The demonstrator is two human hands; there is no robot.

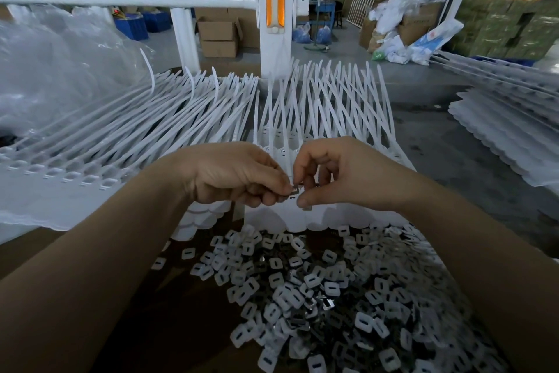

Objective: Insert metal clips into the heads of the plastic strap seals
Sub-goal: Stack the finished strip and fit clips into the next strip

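- Two bare forearms reach in from the bottom corners and meet at the centre of the view; both are cut off by the lower edge, so only arms and hands of the person show.
- The left hand (239, 176) has its fingers curled, and its thumb and forefinger pinch a small grey metal clip (295, 190).
- The right hand (335, 173) is also curled, its fingertips closing on the same clip from the other side. A second small grey piece sits under its thumb tip, too small to identify.
- The clip is held just above the near heads of a fanned row of white plastic strap seals (317, 100). The hands hide the heads directly beneath, so whether the clip touches a head cannot be told.
- A second sheet of joined white strap seals (121, 130) lies to the left, its square-holed heads in a line towards the viewer.
- Below the hands, a loose heap of small white square plastic caps and shiny metal clips (317, 291) is spread over the brown cardboard worktop (99, 251); the far right of the heap is blurred.
- Behind stands a white post with an orange reflector (274, 6) and a white rail.
- Clear crumpled plastic bags (60, 64) fill the upper left.
- Cardboard boxes (219, 33) and lit screens sit further back; no writing on them is legible.
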